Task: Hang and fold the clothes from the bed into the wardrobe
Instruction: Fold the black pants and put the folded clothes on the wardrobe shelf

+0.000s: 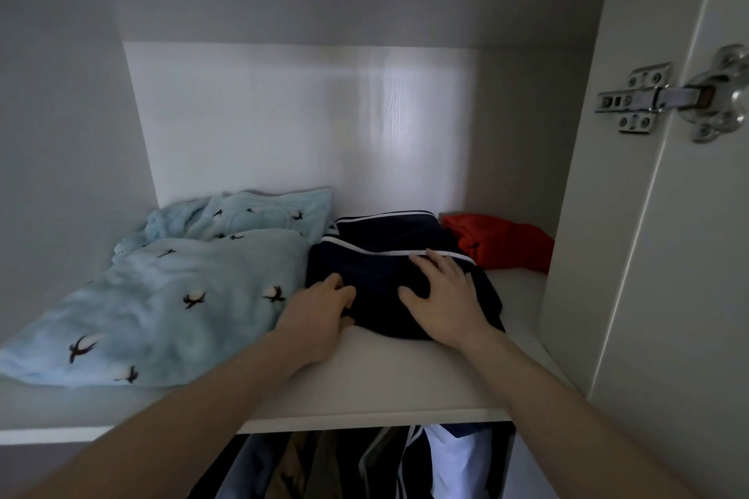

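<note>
A: Head view looks into the wardrobe's top shelf (364,389). Why are both hands on that navy bundle (381,271)?

B: To seat it, I'd judge. The right hand (439,296) lies flat on top, fingers straight and spread, pressing the folds down so they don't spring open. The left hand (324,314) is at the bundle's near left edge, fingers curled in against the cloth (whether it pinches the fabric or only nudges it, I cannot tell).

A: And where does the bundle sit?

B: Mid-shelf, touching the pale blue fleece (162,296) on its left, with a red garment (502,241) just behind it to the right. Folded things go side by side up here, which keeps each one reachable.

A: And the things that hang?

B: Below the shelf, hanging clothes (405,466) show in the lower compartment. The door (689,296) stands open at right on its hinge (673,97).
</note>
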`<state>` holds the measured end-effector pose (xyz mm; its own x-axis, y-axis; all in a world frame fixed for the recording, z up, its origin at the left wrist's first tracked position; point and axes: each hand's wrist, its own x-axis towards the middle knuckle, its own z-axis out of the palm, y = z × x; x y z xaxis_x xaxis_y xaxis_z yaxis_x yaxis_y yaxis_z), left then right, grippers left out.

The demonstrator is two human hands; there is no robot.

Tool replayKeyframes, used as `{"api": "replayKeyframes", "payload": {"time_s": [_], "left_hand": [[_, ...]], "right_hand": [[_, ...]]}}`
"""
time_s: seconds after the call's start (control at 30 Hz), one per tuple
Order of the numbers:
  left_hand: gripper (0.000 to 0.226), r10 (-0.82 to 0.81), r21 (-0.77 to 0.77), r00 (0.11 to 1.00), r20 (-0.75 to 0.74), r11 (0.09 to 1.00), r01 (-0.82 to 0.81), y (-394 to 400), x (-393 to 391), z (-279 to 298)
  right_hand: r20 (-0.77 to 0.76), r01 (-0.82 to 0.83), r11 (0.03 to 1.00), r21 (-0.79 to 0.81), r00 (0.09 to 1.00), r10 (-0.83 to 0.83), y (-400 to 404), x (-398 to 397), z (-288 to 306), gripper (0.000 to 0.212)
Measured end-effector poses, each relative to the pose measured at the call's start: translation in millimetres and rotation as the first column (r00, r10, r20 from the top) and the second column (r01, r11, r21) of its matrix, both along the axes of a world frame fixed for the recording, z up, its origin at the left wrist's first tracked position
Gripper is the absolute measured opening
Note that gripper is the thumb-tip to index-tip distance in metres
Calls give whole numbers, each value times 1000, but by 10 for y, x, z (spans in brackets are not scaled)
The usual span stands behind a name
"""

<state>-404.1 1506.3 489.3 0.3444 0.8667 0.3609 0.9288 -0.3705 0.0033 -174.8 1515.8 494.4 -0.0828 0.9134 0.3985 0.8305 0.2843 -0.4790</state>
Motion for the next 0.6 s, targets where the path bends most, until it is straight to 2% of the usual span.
{"api": "replayKeyframes", "payload": {"time_s": [0.1, 0.17, 0.2, 0.23, 0.3, 0.37, 0.43, 0.53, 0.6], "left_hand": [[36, 19, 146, 995, -93, 989, -5, 11, 55, 85], [63, -29, 221, 995, -92, 974, 49, 57, 56, 49], [72, -59, 195, 993, -98, 978, 77, 92, 42, 9], [74, -77, 137, 992, -96, 986, 90, 133, 33, -40], [58, -77, -19, 997, -17, 997, 77, 198, 36, -127], [41, -79, -18, 989, 125, 996, 82, 236, 62, -150], [32, -60, 4, 978, 199, 998, 60, 235, 104, -128], [35, -28, -43, 990, 142, 999, 34, 226, 116, -166], [51, 1, -151, 997, 71, 989, 10, 154, 115, -199]], "right_hand": [[175, -20, 985, -171, 983, 51, -23, 57, -225, 78], [197, -15, 987, -160, 979, 47, -1, 79, -302, 78], [197, -13, 989, -150, 980, 42, 15, 78, -307, 76], [196, -11, 989, -147, 980, 40, 25, 72, -303, 75], [194, -9, 990, -139, 980, 36, 31, 64, -305, 72], [195, -1, 992, -129, 980, 27, 32, 58, -313, 70], [193, 8, 992, -125, 981, 17, 34, 57, -319, 69], [198, 19, 992, -123, 980, 6, 26, 42, -319, 68], [209, 34, 992, -122, 978, -8, 12, 39, -314, 68]]}}
